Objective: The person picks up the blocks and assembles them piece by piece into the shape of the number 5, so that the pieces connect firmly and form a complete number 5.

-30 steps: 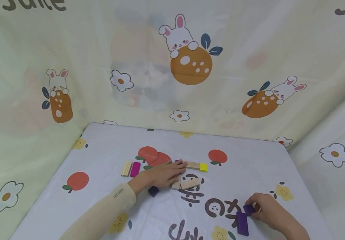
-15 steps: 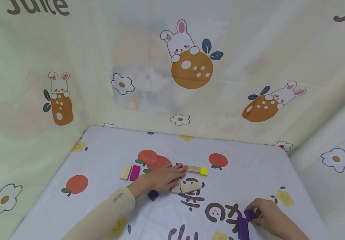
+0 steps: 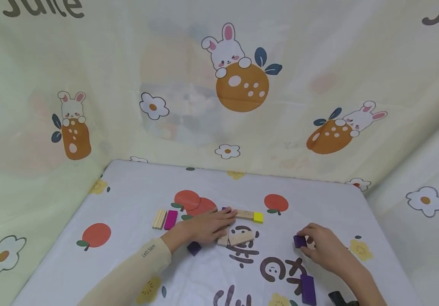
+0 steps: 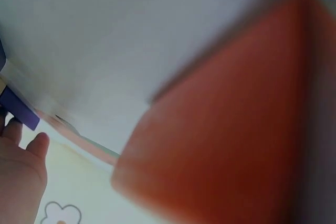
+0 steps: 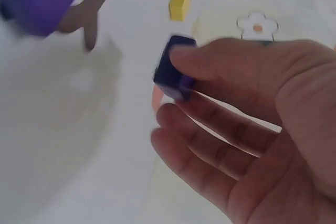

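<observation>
In the head view my left hand lies over the left end of a row of blocks, its fingers stretched forward and partly hiding a purple block. In the left wrist view those fingertips touch the purple block; the thumb is apart from it. A plain wooden block and a yellow block continue the row. Two more wooden blocks lie nearer. My right hand pinches a small dark purple block between thumb and fingers. A longer purple block lies below that hand.
Left of my left hand are ridged wooden pieces and a magenta block. A dark block sits beside the left wrist. Patterned curtains enclose the printed tablecloth. A blurred reddish shape fills much of the left wrist view.
My right hand has moved forward and left, carrying the small purple block away from the longer purple one. The left hand has stayed in place over the row.
</observation>
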Action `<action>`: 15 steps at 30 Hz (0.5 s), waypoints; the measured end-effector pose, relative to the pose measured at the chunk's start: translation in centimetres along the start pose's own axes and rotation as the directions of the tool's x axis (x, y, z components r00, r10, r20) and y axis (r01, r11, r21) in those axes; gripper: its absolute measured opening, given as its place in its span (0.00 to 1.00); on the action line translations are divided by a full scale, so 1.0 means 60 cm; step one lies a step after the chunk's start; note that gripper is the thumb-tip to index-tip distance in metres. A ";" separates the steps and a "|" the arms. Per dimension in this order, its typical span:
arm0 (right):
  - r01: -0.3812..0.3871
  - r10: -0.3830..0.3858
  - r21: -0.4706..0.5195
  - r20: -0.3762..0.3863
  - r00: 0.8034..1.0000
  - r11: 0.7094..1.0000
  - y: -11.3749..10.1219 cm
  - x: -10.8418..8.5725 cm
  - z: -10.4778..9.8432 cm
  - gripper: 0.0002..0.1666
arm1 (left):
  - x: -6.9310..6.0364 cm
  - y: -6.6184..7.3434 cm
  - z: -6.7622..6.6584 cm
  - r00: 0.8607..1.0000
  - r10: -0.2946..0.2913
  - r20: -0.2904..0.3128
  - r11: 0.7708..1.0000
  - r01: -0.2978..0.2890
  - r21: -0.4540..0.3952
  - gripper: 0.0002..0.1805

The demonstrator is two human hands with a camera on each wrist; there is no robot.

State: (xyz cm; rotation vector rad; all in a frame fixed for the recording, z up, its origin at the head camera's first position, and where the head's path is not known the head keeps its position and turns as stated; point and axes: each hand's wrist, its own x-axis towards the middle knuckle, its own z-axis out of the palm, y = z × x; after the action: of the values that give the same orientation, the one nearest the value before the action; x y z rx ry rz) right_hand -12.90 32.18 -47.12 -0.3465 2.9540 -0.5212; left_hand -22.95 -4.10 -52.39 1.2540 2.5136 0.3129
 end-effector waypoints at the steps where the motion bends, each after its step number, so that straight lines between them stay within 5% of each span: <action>1: 0.013 -0.013 -0.009 -0.004 1.000 1.000 -0.008 0.009 0.001 0.19 | -0.001 -0.001 0.000 1.000 -0.003 0.002 1.000 0.003 -0.003 0.32; 10: 0.020 -0.019 -0.018 0.061 0.998 1.000 -0.076 0.064 0.043 0.20 | -0.008 -0.006 0.003 1.000 -0.005 0.000 1.000 0.005 -0.002 0.32; 15: -0.040 0.040 0.002 0.111 0.993 0.999 -0.096 0.080 0.066 0.19 | -0.002 -0.005 0.001 1.000 0.009 -0.001 1.000 -0.009 0.006 0.32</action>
State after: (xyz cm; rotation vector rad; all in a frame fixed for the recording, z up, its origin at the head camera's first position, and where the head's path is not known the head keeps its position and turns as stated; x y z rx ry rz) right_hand -15.71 24.46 -49.18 -0.3048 2.8459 -0.4872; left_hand -23.09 -4.36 -52.52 1.2673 2.5120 0.3086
